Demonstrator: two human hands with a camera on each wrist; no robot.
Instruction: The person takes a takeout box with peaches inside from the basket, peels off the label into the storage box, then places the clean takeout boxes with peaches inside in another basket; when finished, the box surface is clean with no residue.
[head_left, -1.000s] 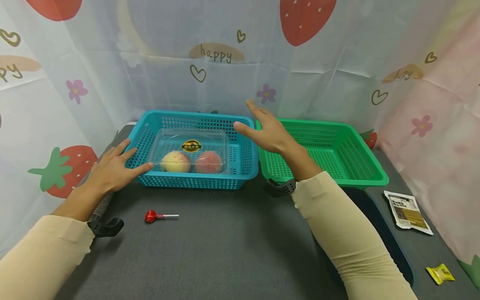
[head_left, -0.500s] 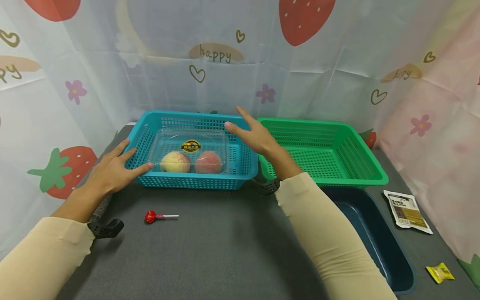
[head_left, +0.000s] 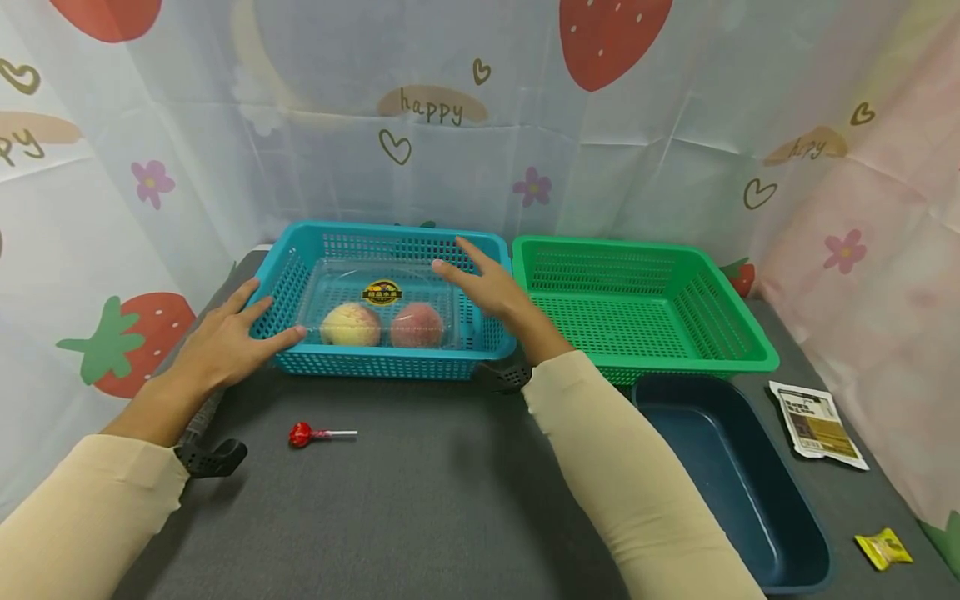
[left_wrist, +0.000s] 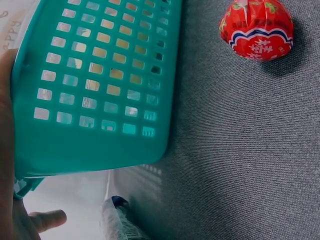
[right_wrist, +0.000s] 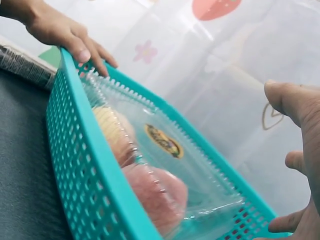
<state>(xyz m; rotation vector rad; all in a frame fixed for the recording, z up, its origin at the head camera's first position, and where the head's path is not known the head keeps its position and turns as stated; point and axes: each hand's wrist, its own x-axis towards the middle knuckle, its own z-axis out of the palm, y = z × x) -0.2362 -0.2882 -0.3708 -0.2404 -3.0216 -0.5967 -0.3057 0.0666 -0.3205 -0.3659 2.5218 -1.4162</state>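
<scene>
Inside the blue basket (head_left: pixel 390 367), the clear clamshell box (head_left: pixel 378 302) lies with its long axis left to right, two peaches within. Both hands flank it: the left hand (head_left: pixel 225 337) rests with straight fingers on the basket's left wall, while the right hand (head_left: pixel 487 287) hovers spread over its right end, holding nothing and closer to the box. Around them lie one green basket (head_left: pixel 697 283), one dark tray (head_left: pixel 780 533), one lollipop (head_left: pixel 303 433) and two packets.

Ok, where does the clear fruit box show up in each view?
Head: the clear fruit box lies inside the blue basket, left of centre.
Left wrist: not in it, only the basket's outer wall.
Right wrist: centre, inside the basket, two fruits under the lid.
Shared landmark: the blue basket.
</scene>
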